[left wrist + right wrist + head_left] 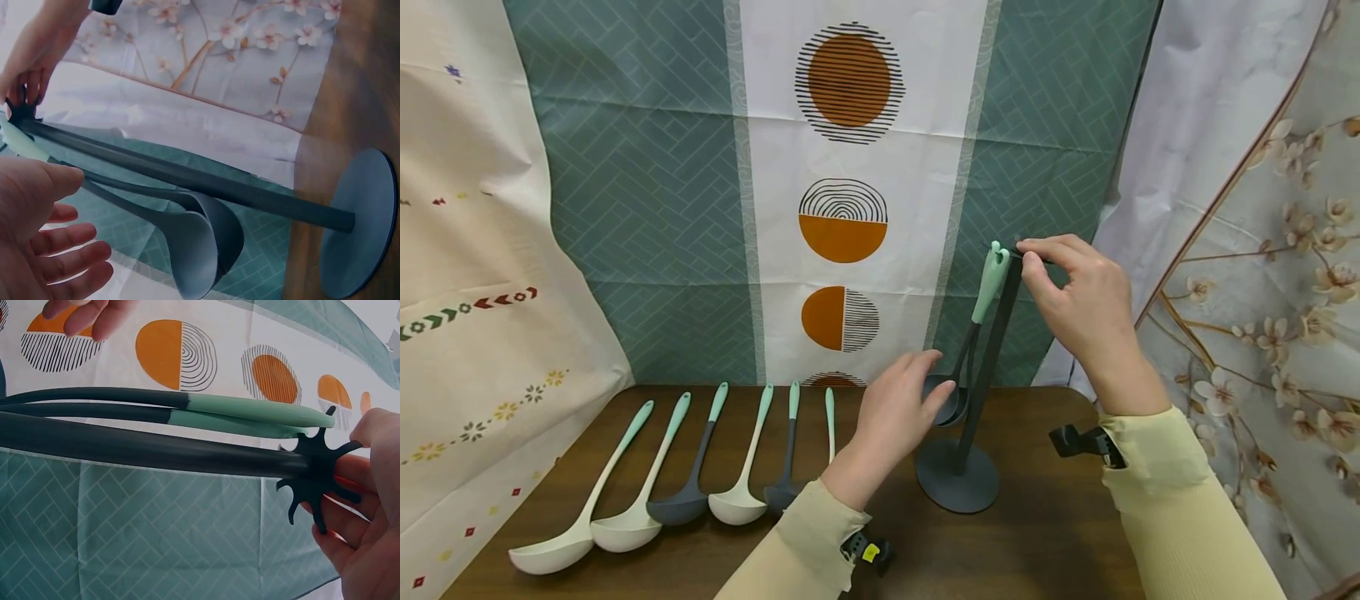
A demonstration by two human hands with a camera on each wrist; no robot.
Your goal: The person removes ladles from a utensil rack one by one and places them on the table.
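A dark utensil stand [988, 375] with a round base stands upright at the right of the table. My right hand [1086, 300] holds its star-shaped hook top [315, 462], with the thumb and fingers on the hooks. Two dark ladles with mint handles [250, 412] hang side by side from neighbouring hooks. In the left wrist view their bowls [194, 250] overlap beside the pole. Close to these bowls my left hand [891, 408] is held with fingers spread and nothing in it; it hides part of them in the head view.
On the table's left, several ladles lie in a row, among them white ones [546, 554] and dark ones [679, 504], with mint handles pointing to the back. Patterned cloths [655, 208] hang behind the wooden table [1022, 550], and a flowered curtain [1262, 333] hangs on the right.
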